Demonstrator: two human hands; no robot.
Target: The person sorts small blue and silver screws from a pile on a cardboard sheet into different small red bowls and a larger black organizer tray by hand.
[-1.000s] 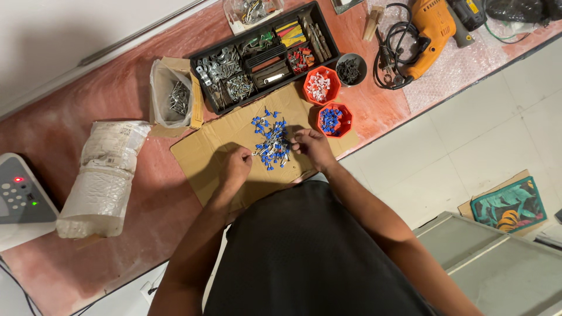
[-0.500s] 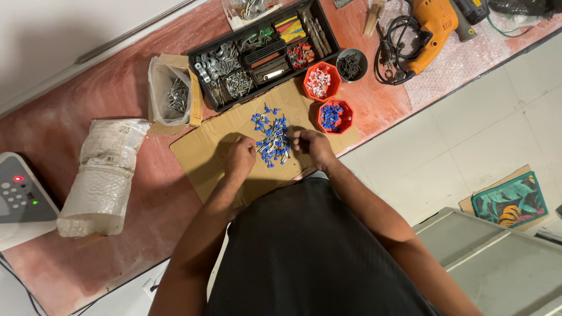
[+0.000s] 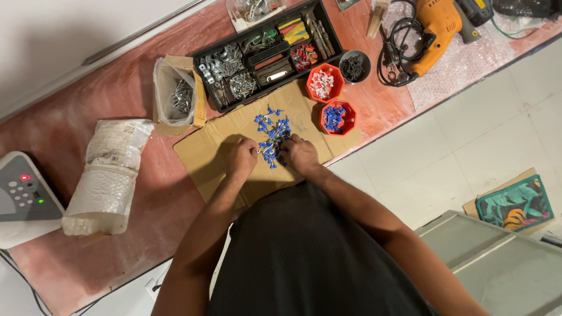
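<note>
Blue small fasteners (image 3: pixel 271 133) lie heaped mid-cardboard sheet (image 3: pixel 206 153). Left hand (image 3: pixel 242 158) at eight o'clock and right hand (image 3: pixel 300 154) at four pinch into the heap; what each grasps I cannot tell. A careless sweep could scatter pieces toward the red bowl (image 3: pixel 337 117) at two.

Black compartment tray (image 3: pixel 266 55) of metal hardware; orange drill (image 3: pixel 433 29) with coiled cord; wrapped white bundle (image 3: pixel 105 175); bag of screws (image 3: pixel 178 96); grey keypad device (image 3: pixel 23 196).
</note>
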